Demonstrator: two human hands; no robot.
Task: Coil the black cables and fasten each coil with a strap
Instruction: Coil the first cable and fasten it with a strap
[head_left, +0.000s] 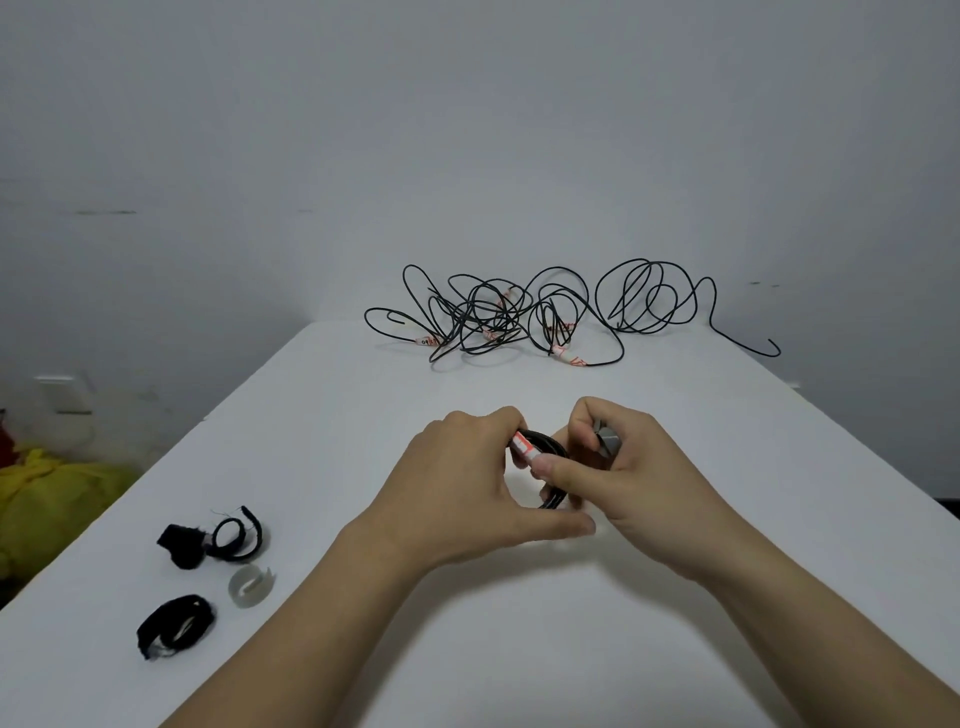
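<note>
A small coil of black cable (548, 448) with a red-and-white label is held just above the middle of the white table (519, 649). My left hand (462, 488) grips the coil from the left, thumb below it. My right hand (618, 467) pinches the coil from the right and also holds a grey strap (607, 441) in its curled fingers. A tangle of loose black cables (519, 317) with labels lies at the table's far end. Three straps lie front left: two black ones (228, 535) (174, 626) and a grey one (250, 586).
The table's left edge runs diagonally, with a yellow bundle (47, 499) on the floor beyond it. A pale wall stands behind the table. One cable end (748, 343) trails toward the far right edge.
</note>
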